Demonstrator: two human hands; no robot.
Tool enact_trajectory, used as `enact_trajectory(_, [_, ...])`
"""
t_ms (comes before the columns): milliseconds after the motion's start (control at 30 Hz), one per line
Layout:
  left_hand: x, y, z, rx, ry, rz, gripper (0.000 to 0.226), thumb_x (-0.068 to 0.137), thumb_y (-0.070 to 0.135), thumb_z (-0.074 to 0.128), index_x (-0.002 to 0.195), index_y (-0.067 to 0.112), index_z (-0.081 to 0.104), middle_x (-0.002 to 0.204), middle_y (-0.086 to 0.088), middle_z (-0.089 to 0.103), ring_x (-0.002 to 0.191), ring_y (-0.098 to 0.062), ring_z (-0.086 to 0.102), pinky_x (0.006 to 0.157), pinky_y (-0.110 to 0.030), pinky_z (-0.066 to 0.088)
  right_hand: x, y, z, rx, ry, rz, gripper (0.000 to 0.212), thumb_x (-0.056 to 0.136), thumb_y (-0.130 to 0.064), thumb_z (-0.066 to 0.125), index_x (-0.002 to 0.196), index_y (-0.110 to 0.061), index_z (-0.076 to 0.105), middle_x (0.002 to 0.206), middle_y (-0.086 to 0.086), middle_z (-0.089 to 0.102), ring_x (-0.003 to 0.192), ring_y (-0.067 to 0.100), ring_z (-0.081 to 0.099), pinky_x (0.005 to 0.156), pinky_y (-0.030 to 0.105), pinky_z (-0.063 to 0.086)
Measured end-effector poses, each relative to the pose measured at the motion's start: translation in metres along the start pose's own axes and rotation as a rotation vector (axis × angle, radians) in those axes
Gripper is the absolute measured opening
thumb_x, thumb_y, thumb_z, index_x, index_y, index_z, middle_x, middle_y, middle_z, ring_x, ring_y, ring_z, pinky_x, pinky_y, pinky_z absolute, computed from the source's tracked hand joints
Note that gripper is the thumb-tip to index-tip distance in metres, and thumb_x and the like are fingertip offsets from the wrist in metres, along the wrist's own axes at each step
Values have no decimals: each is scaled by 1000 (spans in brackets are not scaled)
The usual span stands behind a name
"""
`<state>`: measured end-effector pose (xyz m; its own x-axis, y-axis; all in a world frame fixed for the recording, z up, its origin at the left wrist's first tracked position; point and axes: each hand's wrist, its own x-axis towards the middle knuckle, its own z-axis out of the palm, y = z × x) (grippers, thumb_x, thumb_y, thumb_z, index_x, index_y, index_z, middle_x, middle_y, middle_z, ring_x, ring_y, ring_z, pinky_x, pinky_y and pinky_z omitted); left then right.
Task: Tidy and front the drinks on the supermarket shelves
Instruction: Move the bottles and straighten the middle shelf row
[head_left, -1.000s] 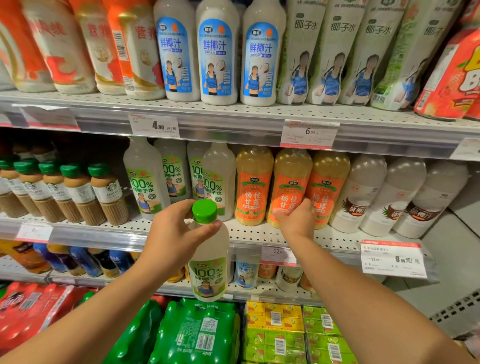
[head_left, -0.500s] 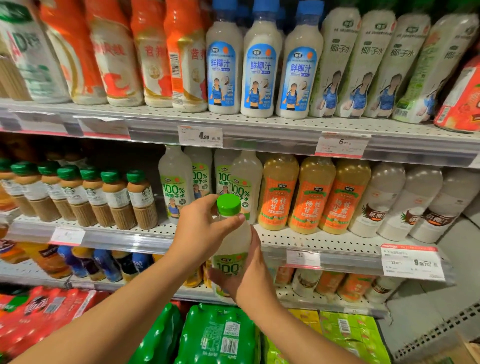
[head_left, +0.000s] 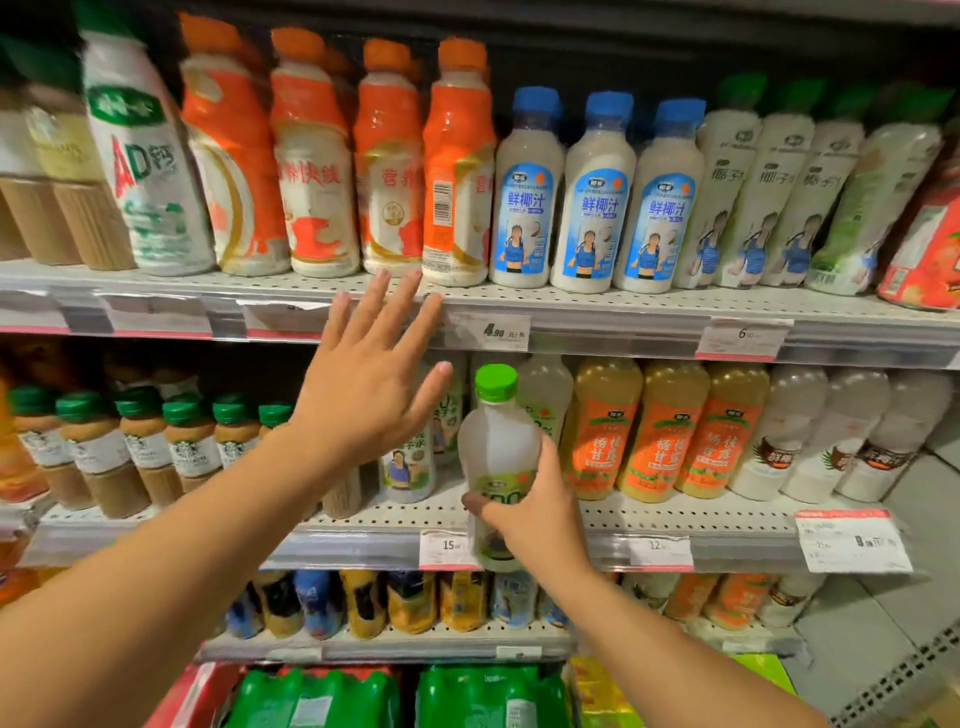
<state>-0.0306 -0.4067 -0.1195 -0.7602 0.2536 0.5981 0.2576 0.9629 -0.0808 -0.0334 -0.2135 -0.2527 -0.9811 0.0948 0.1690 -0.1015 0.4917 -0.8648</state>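
Bottles with orange wrappers (head_left: 311, 171) crowd the upper shelf above the left hand (head_left: 369, 374), whose grip is wide, fingers spread flat and holding nothing, its fingertips just under that shelf's edge (head_left: 597, 317). Right of it, the right hand (head_left: 530, 499) has its grip closed round the lower body of the green-capped coconut water bottle (head_left: 496, 447), held upright in front of the middle shelf's rim, just left of the orange-labelled juice row (head_left: 665, 431). Setting it down well likely means keeping it vertical, turning the label outward, and sliding it into line with its matching bottles (head_left: 410, 467) behind.
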Motion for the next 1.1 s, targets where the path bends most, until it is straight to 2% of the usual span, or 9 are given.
enact_trajectory(267, [5,-21,12,97,-27,33,67,93,48,25,153,17,23,159,-11,21,146,-34,18,117,-54,11,26,-8,12,5,19,24,110,61,-49,89,148,-32,24,124,-7,59,99,15,60,79,34,55])
enact_trajectory(400, [6,-20,17,136,-9,35,67,93,45,29,153,16,23,159,-13,22,145,-37,18,117,-55,10,43,-14,19,89,58,49,102,58,-47,91,139,-29,32,108,-9,60,97,15,61,67,22,50])
enact_trajectory(500, [6,-20,21,142,18,37,67,92,43,33,153,16,24,158,-14,23,145,-37,18,116,-55,10,55,-12,29,93,71,90,106,59,-49,90,142,-24,28,115,-3,58,104,21,59,82,37,54])
enact_trajectory(600, [6,-22,23,136,38,44,68,91,42,35,152,16,25,157,-14,25,145,-37,19,117,-56,11,65,-7,42,77,83,131,89,60,-47,91,125,-23,35,115,3,58,104,25,57,87,45,53])
enact_trajectory(767, [7,-24,27,141,58,51,69,89,40,39,152,15,25,156,-15,26,145,-38,19,117,-56,11,75,-3,56,44,106,124,76,59,-46,91,104,-27,32,96,-8,49,92,19,51,70,30,41])
enact_trajectory(867, [7,-23,28,137,68,46,71,88,40,40,152,15,24,157,-16,26,145,-38,18,117,-57,9,74,3,54,85,79,115,67,65,-43,89,102,-27,35,100,-5,52,85,13,50,60,16,39])
enact_trajectory(933, [7,-22,29,136,76,45,71,88,40,40,152,15,24,157,-16,26,145,-38,18,117,-57,9,66,12,51,81,48,82,69,68,-41,87,116,-23,40,110,-2,55,89,12,53,72,15,43])
enact_trajectory(1000, [7,-22,30,138,81,43,72,88,40,40,152,14,24,157,-16,25,145,-38,17,117,-57,9,56,22,53,23,32,47,81,69,-37,87,129,-17,36,116,-1,54,100,14,55,84,27,46])
enact_trajectory(1100, [7,-21,30,139,84,42,72,88,42,39,153,15,22,157,-16,23,146,-38,15,117,-57,8,48,28,59,-12,33,103,73,73,-31,85,126,-14,36,120,3,55,106,19,55,85,30,48])
